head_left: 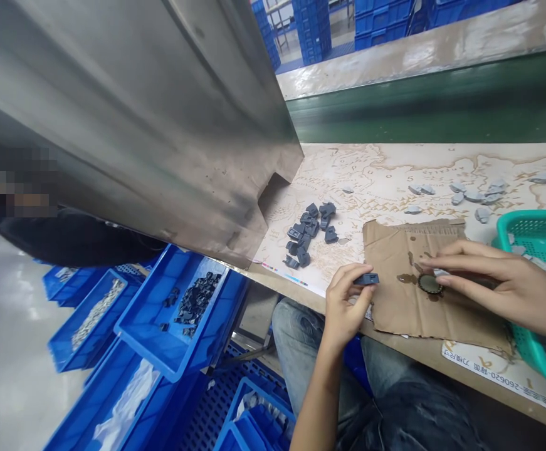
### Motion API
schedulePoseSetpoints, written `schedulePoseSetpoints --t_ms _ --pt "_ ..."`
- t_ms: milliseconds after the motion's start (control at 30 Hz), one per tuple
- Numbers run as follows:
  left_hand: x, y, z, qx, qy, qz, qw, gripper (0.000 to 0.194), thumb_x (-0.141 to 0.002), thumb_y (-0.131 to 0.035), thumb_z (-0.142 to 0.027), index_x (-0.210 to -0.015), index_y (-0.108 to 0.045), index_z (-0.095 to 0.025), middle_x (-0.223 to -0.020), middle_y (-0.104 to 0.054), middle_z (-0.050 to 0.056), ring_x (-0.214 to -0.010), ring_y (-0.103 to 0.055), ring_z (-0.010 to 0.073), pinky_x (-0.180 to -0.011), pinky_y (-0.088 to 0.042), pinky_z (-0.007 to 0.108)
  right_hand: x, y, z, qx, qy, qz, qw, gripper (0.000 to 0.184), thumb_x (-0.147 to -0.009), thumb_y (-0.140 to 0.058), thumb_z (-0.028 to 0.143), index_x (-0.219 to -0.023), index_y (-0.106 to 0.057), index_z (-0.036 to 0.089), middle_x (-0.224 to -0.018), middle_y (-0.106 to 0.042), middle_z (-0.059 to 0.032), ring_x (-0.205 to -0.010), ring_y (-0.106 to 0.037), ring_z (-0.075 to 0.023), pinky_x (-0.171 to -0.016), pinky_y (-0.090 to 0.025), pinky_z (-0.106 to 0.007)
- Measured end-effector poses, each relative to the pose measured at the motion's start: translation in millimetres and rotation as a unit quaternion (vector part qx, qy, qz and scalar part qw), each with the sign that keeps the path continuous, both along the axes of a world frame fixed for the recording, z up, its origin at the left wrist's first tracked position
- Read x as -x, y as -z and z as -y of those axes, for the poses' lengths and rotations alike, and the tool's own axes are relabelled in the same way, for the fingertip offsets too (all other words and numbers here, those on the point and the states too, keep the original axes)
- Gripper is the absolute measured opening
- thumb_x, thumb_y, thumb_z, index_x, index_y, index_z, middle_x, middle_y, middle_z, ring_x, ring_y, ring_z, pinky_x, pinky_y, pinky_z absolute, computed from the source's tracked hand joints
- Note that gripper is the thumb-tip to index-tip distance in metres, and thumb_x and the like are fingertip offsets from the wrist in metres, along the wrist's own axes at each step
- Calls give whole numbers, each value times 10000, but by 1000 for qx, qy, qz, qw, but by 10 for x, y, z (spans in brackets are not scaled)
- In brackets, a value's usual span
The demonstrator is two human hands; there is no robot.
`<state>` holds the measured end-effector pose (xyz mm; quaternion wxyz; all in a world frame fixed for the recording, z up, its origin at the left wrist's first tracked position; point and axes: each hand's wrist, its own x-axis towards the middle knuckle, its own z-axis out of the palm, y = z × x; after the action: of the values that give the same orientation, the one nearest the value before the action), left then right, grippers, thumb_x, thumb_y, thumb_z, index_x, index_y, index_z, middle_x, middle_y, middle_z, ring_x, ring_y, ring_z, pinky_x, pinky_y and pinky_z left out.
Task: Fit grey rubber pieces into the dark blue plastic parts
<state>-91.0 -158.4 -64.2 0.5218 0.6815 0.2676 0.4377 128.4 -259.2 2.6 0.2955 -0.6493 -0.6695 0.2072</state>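
Observation:
My left hand (345,300) pinches a small dark blue-grey plastic part (365,279) between thumb and fingers, at the left edge of a brown cardboard sheet (409,313). My right hand (493,275) reaches in from the right over the cardboard, its fingers pressed together on a small light grey piece (439,274) next to a round dark cap (429,284) with a wet stain around it. A heap of the same dark parts (308,232) lies on the table to the left.
Light grey pieces (470,195) lie scattered at the back right. A teal basket (543,294) with more grey pieces stands at the right. A large metal chute (136,113) looms at the left. Blue bins (178,313) sit on the floor; another person's dark sleeve (66,235) is at the left.

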Motion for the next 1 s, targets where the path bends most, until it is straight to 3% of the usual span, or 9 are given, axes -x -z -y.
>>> schedulePoseSetpoints --t_ms 67,167,267,367,500,633,833,1000 --pt "5 -6 -2 5 3 -2 1000 234 -829 -629 -179 -1048 -705 -211 -1052 -663 77 -956 -664 164 -681 -579 195 8 4 6 -4 28 -13 1000 374 -927 -482 513 -1183 -649 296 -1109 -653 -70 -899 -664 -178 -677 -579 -276" --pt "6 -5 2 24 6 1 1000 231 -821 -648 -190 -1043 -709 -214 -1054 -671 75 -947 -670 162 -685 -579 193 -26 15 2 10 51 -13 999 359 -895 -523 542 -1088 -663 274 -1027 -689 -60 -787 -679 -169 -624 -584 -269" --pt "-6 13 20 74 -3 20 997 271 -811 -678 -221 -1081 -690 -212 -1052 -689 78 -937 -682 161 -708 -581 202 -119 24 -4 -17 -6 68 998 305 -928 -490 498 -1003 -692 283 -990 -704 -51 -835 -684 -194 -648 -584 -299" --pt "-18 24 39 120 -22 38 992 302 -792 -722 -293 -1072 -680 -189 -1017 -707 89 -910 -694 169 -710 -581 214 -178 32 15 -72 -69 149 984 338 -985 -391 416 -1114 -681 301 -1042 -696 -56 -897 -681 -198 -680 -583 -310" --pt "-13 0 28 91 -36 24 995 278 -790 -727 -374 -982 -721 -173 -995 -703 101 -926 -689 186 -692 -590 219 -57 38 69 -77 -67 222 970 451 -1025 -249 313 -1061 -695 256 -1011 -674 -77 -839 -666 -176 -644 -560 -310" --pt "-3 -17 15 80 -26 26 996 344 -810 -700 -435 -1052 -726 -192 -1054 -683 104 -950 -680 185 -631 -592 195 97 46 97 -75 -54 296 951 515 -1013 -188 201 -1004 -703 210 -954 -657 -97 -844 -649 -177 -610 -524 -305" --pt "-22 0 37 173 -36 46 983 549 -703 -792 -492 -1152 -669 -200 -994 -691 61 -615 -623 67 -573 -565 169 133 52 79 -69 -71 331 938 483 -983 -214 121 -966 -695 161 -903 -633 -90 -757 -616 -176 -575 -481 -308" --pt "-48 -67 23 234 -32 86 968 532 -571 -865 -515 -914 -677 -154 -818 -686 31 -551 -603 69 -517 -543 164 196 27 78 -51 -58 308 948 470 -1017 -203 217 -890 -653 172 -805 -584 -61 -697 -590 -167 -558 -409 -302"
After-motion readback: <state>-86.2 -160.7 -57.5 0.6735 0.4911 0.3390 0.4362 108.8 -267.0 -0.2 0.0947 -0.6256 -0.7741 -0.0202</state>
